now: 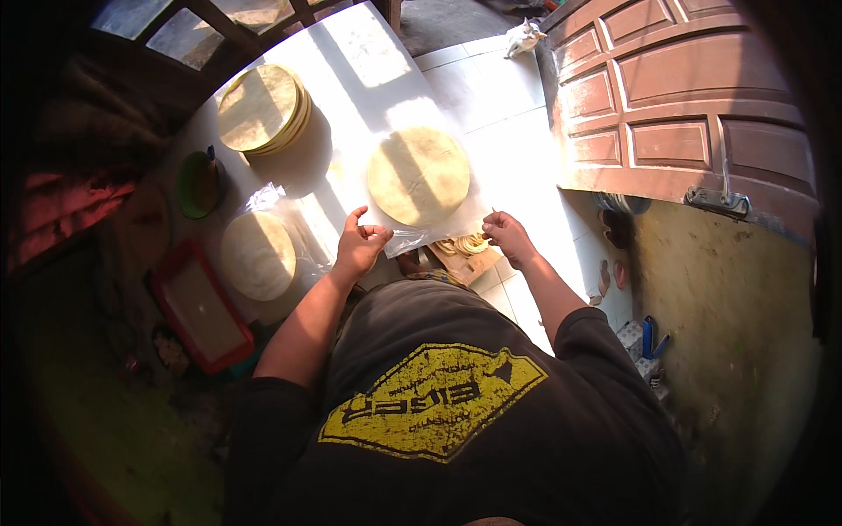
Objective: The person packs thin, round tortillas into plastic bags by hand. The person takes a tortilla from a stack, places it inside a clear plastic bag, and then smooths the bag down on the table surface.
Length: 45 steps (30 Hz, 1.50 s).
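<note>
A round flat sheet of dough (419,176) lies on clear plastic film (406,241) at the near edge of the white table (358,141). At the film's near left corner is my left hand (362,246), its thumb and index finger close to the plastic; whether they pinch it is unclear. My right hand (508,238) is by the film's near right corner with fingers curled together, and its hold on the film cannot be made out. Another round sheet (258,256) rests on plastic to the left. Behind it stands a stack of round sheets (258,108).
A green bowl (197,185) and a red rectangular tray (202,306) are at the left. Below the table edge, coiled strips (471,244) lie on a wooden board (468,266). A brown panelled door (677,98) stands at the right, with a cat (524,38) beside it.
</note>
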Tool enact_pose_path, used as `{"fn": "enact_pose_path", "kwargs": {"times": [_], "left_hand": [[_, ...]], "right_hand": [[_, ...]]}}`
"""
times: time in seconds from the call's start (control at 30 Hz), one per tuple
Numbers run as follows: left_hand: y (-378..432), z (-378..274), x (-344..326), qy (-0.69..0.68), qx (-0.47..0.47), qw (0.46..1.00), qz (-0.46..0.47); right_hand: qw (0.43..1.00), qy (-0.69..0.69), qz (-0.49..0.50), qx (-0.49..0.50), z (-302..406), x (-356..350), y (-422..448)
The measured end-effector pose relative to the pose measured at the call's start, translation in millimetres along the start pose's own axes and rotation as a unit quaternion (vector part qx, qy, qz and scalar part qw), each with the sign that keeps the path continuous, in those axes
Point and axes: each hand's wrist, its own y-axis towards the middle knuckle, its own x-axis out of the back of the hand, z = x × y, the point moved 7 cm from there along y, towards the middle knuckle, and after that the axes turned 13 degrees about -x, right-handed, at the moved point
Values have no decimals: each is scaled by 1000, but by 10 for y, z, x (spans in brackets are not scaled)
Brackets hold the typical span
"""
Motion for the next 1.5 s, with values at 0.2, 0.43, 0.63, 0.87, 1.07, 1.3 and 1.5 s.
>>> {"fn": "enact_pose_path", "kwargs": {"times": [0.2, 0.43, 0.63, 0.87, 1.07, 1.3, 1.5], "left_hand": [[-41, 192, 32, -17, 2, 1000, 14], [-135, 96, -60, -20, -9, 1000, 17], [-198, 239, -107, 30, 44, 997, 48], [-357, 272, 58, 76, 20, 993, 88], [-273, 178, 315, 103, -3, 995, 13], [672, -467, 582, 96, -79, 988, -94], [1041, -606, 470, 160, -44, 978, -128]], "right_hand": [[998, 46, 24, -30, -159, 16, 24], [997, 69, 14, -42, -133, 5, -62], [999, 20, -37, -21, -27, 35, -81], [992, -106, -61, 7, -2, 151, -45], [995, -95, -1, 25, 71, 232, -14], [991, -25, -49, 119, 1257, 224, 495], [987, -63, -65, 136, 1894, -283, 929]]}}
